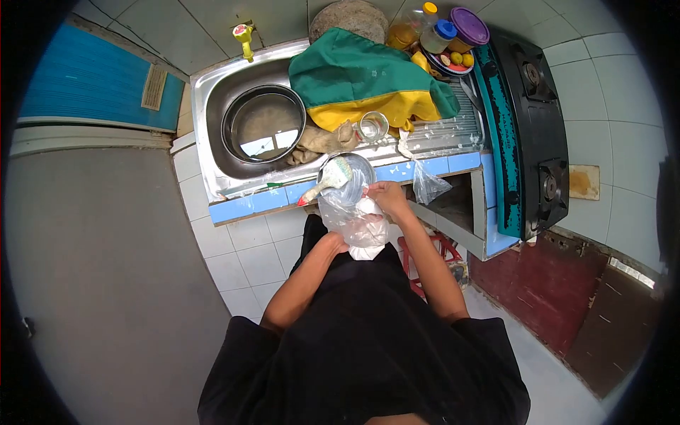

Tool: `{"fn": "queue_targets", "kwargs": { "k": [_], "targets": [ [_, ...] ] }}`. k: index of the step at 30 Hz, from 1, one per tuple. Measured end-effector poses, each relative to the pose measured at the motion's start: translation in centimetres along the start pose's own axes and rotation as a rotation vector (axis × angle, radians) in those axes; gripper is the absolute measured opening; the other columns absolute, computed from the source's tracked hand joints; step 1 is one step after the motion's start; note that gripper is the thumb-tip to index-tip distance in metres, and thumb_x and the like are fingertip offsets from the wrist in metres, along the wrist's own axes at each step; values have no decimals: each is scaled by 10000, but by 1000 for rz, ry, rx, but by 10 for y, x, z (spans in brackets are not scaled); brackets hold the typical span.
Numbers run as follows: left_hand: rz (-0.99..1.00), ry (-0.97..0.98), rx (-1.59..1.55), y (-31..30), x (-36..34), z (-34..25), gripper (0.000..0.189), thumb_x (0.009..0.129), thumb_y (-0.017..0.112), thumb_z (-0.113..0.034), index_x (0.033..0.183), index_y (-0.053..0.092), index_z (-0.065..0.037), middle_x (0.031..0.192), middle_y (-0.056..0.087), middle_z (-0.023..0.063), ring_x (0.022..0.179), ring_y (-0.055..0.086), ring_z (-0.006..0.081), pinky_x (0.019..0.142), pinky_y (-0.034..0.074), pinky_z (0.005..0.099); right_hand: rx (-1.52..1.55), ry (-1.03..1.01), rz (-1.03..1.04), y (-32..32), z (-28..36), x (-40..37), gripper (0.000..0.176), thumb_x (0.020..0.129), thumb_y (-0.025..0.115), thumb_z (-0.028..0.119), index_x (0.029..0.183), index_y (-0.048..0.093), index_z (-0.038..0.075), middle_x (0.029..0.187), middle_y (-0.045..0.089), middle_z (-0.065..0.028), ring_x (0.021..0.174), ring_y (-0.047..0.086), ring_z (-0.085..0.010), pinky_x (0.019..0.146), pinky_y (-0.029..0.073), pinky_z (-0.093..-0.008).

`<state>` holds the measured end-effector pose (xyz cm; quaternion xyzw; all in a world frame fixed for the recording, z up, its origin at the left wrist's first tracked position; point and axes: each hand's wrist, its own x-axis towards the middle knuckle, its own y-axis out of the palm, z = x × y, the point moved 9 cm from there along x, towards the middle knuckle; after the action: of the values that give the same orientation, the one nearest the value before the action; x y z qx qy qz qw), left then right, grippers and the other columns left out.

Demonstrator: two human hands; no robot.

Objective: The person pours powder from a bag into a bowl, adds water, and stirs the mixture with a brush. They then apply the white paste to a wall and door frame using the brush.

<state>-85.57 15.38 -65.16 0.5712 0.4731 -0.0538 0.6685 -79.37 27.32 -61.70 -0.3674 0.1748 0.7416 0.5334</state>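
From my feed, the biggest thing is the black gas stove point(531, 127) along the right side of the counter. Next comes the steel sink point(212, 106), with a round metal basin point(263, 124) sitting inside it. A green and yellow cloth point(368, 78) is draped over the drainboard, between sink and stove. Behind it stand jars, one with a purple lid point(469, 27) and one with a blue lid point(445, 30).

Closer to me, a clear plastic bag point(361, 223) with something white in its lower part hangs in front of my chest, just below the blue-tiled counter edge. My right hand point(386, 195) is at the top of the bag, fingers pinched tight on its gathered mouth. My left hand point(333, 244) presses against the bag's lower side. Its fingers go behind the plastic, so I cannot tell whether they are curled or spread.

Just above the bag, a small metal bowl point(347, 177) rests at the counter edge with a pale spoon point(329, 177) lying across it, red handle tip pointing left. A drinking glass point(373, 126) stands just beyond the bowl, against the cloth. A second, empty-looking plastic bag point(428, 185) dangles from the counter to my right.
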Motion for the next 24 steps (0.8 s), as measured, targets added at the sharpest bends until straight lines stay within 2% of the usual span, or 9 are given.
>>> {"fn": "queue_targets", "kwargs": {
  "k": [4, 6, 10, 12, 17, 24],
  "targets": [
    [-9, 4, -15, 5, -6, -5, 207, 843, 687, -165, 1012, 618, -69, 885, 632, 17, 749, 619, 123, 672, 536, 280, 52, 14, 15, 2, -5, 3, 224, 813, 712, 130, 886, 650, -73, 801, 694, -110, 680, 643, -138, 633, 506, -264],
    [-24, -4, 3, 3, -7, -6, 205, 847, 679, -143, 1025, 618, -60, 892, 636, 22, 752, 621, 122, 672, 538, 279, 52, 4, -4, 1, -5, 3, 175, 835, 693, 101, 880, 658, -65, 786, 685, -89, 657, 615, -116, 584, 490, -247],
    [-7, 43, -82, 7, -14, -14, 195, 875, 641, -132, 1044, 612, -41, 928, 645, 53, 782, 635, 149, 705, 553, 298, 14, 4, -15, 0, -8, 5, 165, 840, 690, 114, 851, 672, -49, 780, 684, -84, 639, 604, -110, 583, 484, -244],
    [-24, 30, -95, 10, -22, -15, 187, 887, 623, -130, 1049, 608, -37, 942, 647, 63, 794, 639, 157, 721, 558, 304, 7, 26, 12, 2, -9, 6, 253, 804, 729, 187, 847, 684, -58, 765, 691, -99, 656, 624, -134, 611, 493, -269],
    [105, 40, -198, 28, -31, -21, 203, 919, 574, -150, 1086, 585, -35, 978, 645, 75, 835, 647, 175, 751, 563, 323, -147, 72, 16, 0, -11, 6, 270, 795, 740, 225, 829, 700, -40, 731, 679, -86, 621, 598, -128, 585, 478, -279],
    [66, 51, -132, 17, -24, -13, 194, 926, 568, -171, 1073, 590, -47, 980, 649, 71, 830, 650, 174, 741, 564, 325, -89, 87, 27, 1, -21, 10, 276, 789, 749, 239, 821, 698, -30, 704, 660, -75, 587, 571, -127, 545, 463, -285]
  ]
}}
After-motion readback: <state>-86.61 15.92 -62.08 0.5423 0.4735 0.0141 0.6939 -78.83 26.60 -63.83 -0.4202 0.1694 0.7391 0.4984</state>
